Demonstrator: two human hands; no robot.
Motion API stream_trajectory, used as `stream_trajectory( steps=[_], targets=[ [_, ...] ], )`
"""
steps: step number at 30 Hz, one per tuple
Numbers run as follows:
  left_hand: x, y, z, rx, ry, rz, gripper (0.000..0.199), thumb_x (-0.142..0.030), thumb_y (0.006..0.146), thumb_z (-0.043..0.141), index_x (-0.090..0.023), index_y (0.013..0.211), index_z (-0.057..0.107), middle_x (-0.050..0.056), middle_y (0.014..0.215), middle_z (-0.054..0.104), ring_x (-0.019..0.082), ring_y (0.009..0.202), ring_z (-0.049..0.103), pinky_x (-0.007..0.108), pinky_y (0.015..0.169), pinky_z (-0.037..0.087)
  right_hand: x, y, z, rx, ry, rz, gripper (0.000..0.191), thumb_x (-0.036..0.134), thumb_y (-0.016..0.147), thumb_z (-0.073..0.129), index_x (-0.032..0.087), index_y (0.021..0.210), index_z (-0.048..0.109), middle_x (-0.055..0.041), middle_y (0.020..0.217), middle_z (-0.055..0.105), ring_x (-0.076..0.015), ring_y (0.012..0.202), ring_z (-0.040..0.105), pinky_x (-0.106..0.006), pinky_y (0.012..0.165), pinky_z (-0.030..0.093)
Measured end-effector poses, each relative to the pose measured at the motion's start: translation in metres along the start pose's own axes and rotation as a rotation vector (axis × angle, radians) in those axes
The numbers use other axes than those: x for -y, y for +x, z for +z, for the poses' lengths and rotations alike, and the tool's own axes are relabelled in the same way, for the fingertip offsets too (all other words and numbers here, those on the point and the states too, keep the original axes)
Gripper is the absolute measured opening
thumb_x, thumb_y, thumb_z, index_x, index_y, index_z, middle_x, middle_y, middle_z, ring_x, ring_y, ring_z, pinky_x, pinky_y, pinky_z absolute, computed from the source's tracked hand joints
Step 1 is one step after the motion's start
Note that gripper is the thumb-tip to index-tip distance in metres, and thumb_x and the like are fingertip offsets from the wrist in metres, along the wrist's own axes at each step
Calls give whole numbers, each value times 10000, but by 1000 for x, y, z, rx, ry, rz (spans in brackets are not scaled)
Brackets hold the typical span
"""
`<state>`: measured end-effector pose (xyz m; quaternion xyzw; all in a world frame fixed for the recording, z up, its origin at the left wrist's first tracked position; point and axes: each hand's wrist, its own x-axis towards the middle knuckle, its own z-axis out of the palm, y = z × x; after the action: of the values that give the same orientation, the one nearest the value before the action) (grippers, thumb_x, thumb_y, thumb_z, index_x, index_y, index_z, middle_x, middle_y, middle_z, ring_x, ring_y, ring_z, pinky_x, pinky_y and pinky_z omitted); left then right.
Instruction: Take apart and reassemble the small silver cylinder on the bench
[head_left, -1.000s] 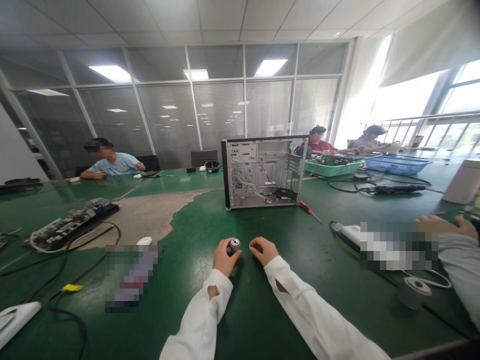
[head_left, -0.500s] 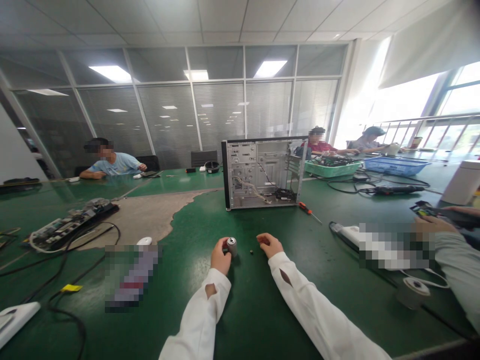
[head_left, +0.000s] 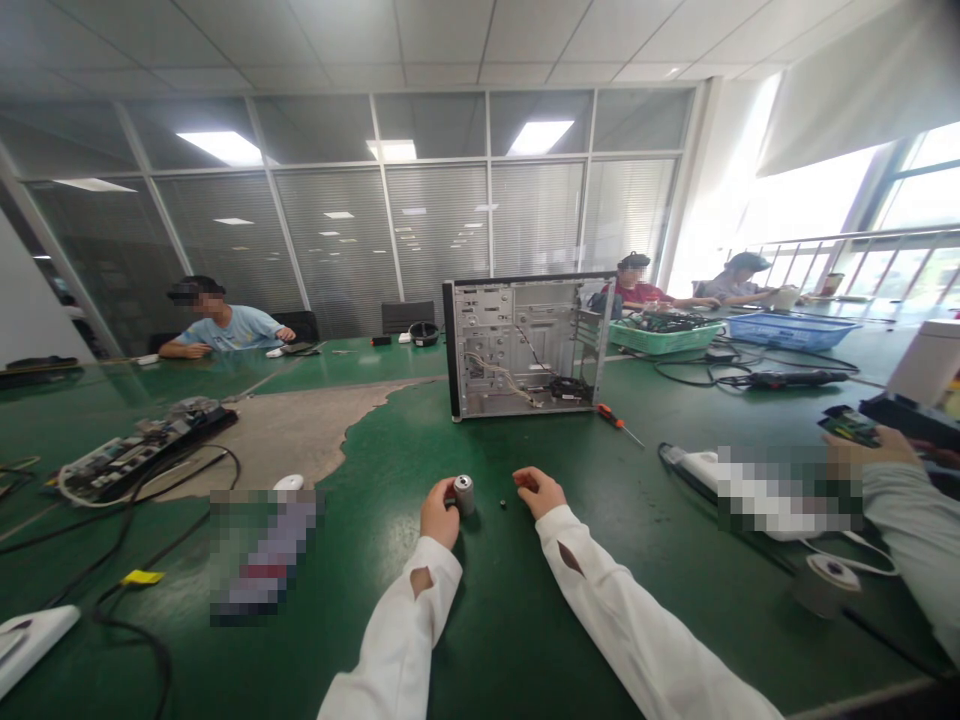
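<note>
Gripping 1 metal cylinder [head_left: 465, 497] upright, apparently on the green table [head_left: 375, 480], with the left hand [head_left: 439, 514], hiding some fingers behind it. Holding the right hand [head_left: 541, 492] empty, with fingertips apart, near 1 small dark piece [head_left: 502, 504] too tiny to identify.

At the lower centre of the frame, a cylinder [head_left: 466, 496] stands on the worktop [head_left: 495, 620] at the left hand [head_left: 439, 515]. A small part [head_left: 503, 505] lies between it and the right hand [head_left: 543, 493]. Behind, at mid-frame, stands a computer case [head_left: 544, 345]; a screwdriver [head_left: 615, 420] lies near its lower right corner, a basket [head_left: 667, 343] farther right.
</note>
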<state>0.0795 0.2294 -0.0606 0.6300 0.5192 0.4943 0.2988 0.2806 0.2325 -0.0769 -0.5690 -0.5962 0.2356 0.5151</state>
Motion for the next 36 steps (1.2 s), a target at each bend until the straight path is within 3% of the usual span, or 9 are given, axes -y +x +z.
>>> stream_trajectory(
  steps=[36],
  targets=[
    [-6,-2,-2,16,-22,-14,482,90,497,337,-156,839,570,24,831,640,122,758,592,269,780,442,12,-6,0,56,-56,-64,284,91,554,431,185,776,583,-16,743,613,-132,679,572,-284,677,466]
  ],
)
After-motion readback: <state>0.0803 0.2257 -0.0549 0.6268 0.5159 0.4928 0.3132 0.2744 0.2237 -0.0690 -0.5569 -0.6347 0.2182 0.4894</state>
